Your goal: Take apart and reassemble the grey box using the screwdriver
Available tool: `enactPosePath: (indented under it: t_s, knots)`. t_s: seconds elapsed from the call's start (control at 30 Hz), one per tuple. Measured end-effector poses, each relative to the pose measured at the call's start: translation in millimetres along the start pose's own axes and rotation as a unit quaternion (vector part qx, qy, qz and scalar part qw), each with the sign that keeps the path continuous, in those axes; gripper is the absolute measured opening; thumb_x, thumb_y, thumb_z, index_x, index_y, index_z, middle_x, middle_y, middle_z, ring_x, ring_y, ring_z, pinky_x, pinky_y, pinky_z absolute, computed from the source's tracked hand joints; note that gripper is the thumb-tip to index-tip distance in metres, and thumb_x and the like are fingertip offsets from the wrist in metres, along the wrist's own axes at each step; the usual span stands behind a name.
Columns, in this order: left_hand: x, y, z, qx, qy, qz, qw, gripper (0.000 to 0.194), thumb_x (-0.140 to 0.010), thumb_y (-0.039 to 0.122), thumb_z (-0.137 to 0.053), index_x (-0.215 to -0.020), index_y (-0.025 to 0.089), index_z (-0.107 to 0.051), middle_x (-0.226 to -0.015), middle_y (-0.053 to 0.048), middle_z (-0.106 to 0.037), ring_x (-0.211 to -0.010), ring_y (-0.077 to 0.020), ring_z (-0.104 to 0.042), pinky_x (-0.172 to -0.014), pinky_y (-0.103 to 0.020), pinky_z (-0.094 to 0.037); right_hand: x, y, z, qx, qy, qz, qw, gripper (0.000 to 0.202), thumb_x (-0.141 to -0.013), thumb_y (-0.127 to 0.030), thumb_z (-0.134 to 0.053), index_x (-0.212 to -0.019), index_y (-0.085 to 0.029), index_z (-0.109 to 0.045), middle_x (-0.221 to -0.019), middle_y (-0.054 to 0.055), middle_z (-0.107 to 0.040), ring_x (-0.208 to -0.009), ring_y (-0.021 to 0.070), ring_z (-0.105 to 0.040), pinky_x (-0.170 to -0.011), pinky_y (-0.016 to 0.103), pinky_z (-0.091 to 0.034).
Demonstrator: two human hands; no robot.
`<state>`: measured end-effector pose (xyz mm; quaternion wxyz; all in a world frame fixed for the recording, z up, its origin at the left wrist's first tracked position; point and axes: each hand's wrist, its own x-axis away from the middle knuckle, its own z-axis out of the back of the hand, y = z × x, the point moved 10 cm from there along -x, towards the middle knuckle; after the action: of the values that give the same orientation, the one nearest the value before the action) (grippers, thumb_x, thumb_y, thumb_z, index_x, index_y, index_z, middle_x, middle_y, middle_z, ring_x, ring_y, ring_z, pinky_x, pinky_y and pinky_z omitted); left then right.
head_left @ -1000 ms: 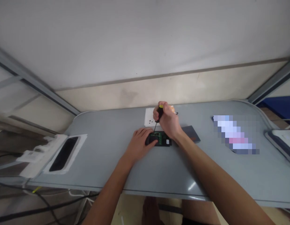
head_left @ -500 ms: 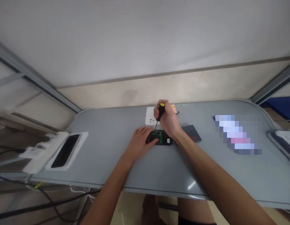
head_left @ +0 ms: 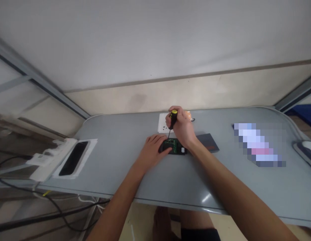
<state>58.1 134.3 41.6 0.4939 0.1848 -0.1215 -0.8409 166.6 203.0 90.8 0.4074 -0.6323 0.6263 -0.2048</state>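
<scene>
A screwdriver [head_left: 173,119] with a black and yellow handle stands nearly upright in my right hand [head_left: 184,128], whose fingers are wrapped round the handle. Its thin shaft reaches down to the upper edge of a black device with an exposed green circuit board [head_left: 175,145]. My left hand [head_left: 153,150] holds the device's left end against the table, thumb across the near side and fingers at the far side, hiding that end. Just behind lies white paper [head_left: 162,121] with several small dark pieces, probably screws. A flat dark cover [head_left: 207,142] lies right of the device, partly behind my right wrist.
The grey table [head_left: 115,147] has a wall behind it. At left, a black phone-like slab [head_left: 73,158] rests on white paper beside a white power strip [head_left: 53,160] with cables. An orange item [head_left: 187,114] sits behind my right hand. A blurred-out object [head_left: 258,144] lies at right.
The view has shifted slightly, so everything on the table appears a little further right. Both hands keep their hold, and the screwdriver stays at the same spot on the board.
</scene>
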Motion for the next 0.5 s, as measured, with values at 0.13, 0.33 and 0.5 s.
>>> enactPosePath:
  t_s: [0.13,0.33,0.5]
  knots:
    - [0.5,0.2,1.3,0.002,0.003,-0.005,1.0,0.034,-0.098,0.041,-0.067,-0.127,0.026,-0.06,-0.136,-0.005,-0.066,-0.13,-0.0262,-0.056,-0.111,-0.044,-0.04,1.8,-0.9,2.5,-0.017,0.011,0.018,1.0,0.029,-0.097,-0.053,-0.061,-0.094,-0.027,-0.048,-0.065,-0.004,-0.045,-0.059,0.0138,-0.041,-0.059,0.028,-0.035]
    - [-0.2,0.8,1.3,0.006,-0.006,-0.006,1.0,0.033,-0.098,0.041,-0.067,-0.125,0.025,-0.06,-0.135,-0.005,-0.066,-0.129,-0.0265,-0.055,-0.11,-0.044,-0.041,0.8,-3.0,1.1,0.037,-0.018,-0.003,0.999,0.031,-0.095,-0.053,-0.062,-0.089,-0.023,-0.057,-0.083,0.003,-0.058,-0.074,0.0162,-0.053,-0.066,0.031,-0.043]
    - [-0.9,1.3,1.0,0.009,-0.015,-0.002,1.0,0.033,-0.097,0.041,-0.066,-0.126,0.026,-0.06,-0.135,-0.006,-0.065,-0.13,-0.0274,-0.055,-0.111,-0.046,-0.04,0.2,-1.4,4.9,0.033,0.019,0.02,0.999,0.038,-0.097,-0.063,-0.052,-0.101,-0.026,-0.056,-0.072,-0.001,-0.051,-0.064,0.0152,-0.046,-0.06,0.03,-0.039]
